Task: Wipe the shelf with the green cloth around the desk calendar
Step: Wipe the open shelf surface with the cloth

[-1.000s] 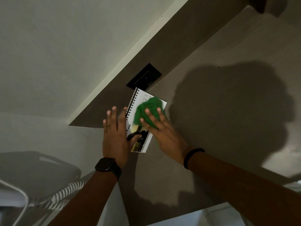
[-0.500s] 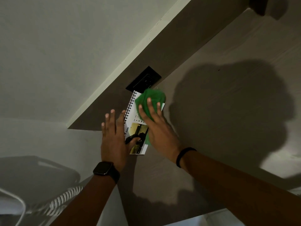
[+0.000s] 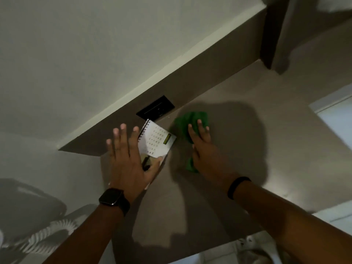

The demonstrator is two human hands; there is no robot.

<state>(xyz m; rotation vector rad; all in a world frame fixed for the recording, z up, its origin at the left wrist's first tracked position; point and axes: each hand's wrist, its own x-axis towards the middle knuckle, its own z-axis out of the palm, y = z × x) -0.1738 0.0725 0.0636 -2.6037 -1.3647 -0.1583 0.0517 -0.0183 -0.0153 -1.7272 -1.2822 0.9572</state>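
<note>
A white spiral-bound desk calendar (image 3: 156, 142) stands on the grey-brown shelf (image 3: 238, 149) near the back wall. My left hand (image 3: 129, 162) lies against its left and lower part, fingers spread, thumb across the picture on its front. The green cloth (image 3: 187, 122) lies crumpled on the shelf just right of the calendar. My right hand (image 3: 202, 149) presses flat on the cloth, fingers extended over it; a green corner sticks out below the palm.
A black wall socket (image 3: 155, 108) sits on the shelf's back panel just behind the calendar. A dark vertical divider (image 3: 270, 35) rises at the far right. A white coiled cord (image 3: 51, 235) hangs at lower left, and the shelf's front edge runs below my forearms.
My right hand has slid the green cloth off the calendar's front and to the right onto the bare shelf. The calendar's date page is uncovered. My left hand stays on the calendar.
</note>
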